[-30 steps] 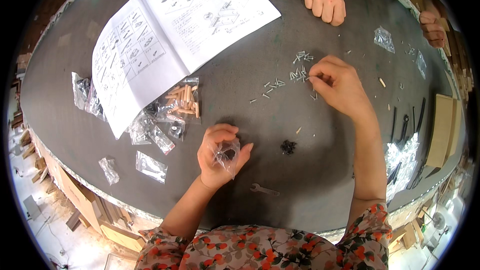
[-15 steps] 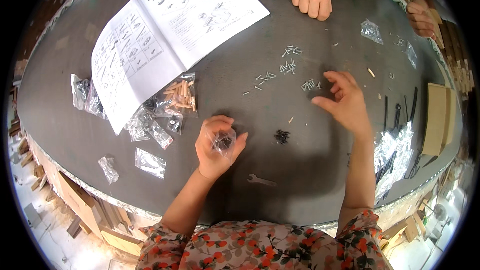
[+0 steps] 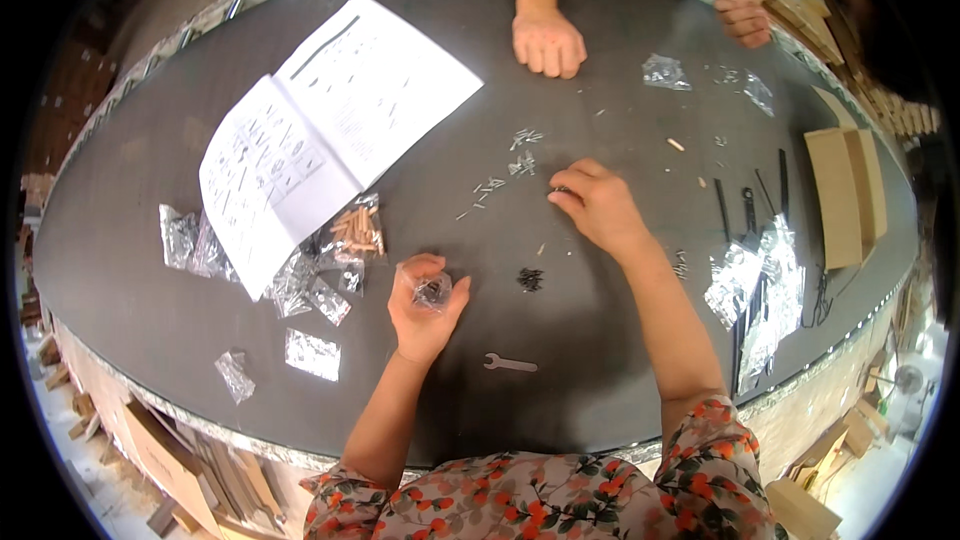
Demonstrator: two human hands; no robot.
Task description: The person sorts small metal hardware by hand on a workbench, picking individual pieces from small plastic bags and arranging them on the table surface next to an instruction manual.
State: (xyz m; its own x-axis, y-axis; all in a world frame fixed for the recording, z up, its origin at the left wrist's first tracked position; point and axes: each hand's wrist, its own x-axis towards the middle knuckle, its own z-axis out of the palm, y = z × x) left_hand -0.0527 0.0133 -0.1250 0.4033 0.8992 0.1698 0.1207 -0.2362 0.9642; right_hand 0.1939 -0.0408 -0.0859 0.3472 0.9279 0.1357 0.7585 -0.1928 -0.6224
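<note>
My left hand (image 3: 422, 315) is curled around a small clear plastic bag (image 3: 432, 290) with dark pieces showing inside it. Farther right, my right hand (image 3: 597, 208) is closed in a pinch on some silver screws (image 3: 563, 190) at the tabletop, mostly covered by the fingers. Just beyond it lie two loose groups of silver screws, one (image 3: 522, 164) nearer and one (image 3: 525, 138) farther, with a few more screws (image 3: 488, 186) scattered to their left. A pile of small black screws (image 3: 530, 280) rests between my hands. Closer to me is a flat open-ended wrench (image 3: 510, 364).
An open instruction booklet (image 3: 330, 120) lies at left beside a bag of wooden dowels (image 3: 358, 230) and several hardware bags (image 3: 290, 280). Another person's fist (image 3: 549, 43) rests at the far edge; a second hand (image 3: 743, 18) is farther right. Foil-like bags (image 3: 765, 290) and a cardboard box (image 3: 845, 195) sit at right.
My right hand has moved from hovering open beside a group of silver screws to pinching at them. The left hand still holds the bag. The whole view has shifted.
</note>
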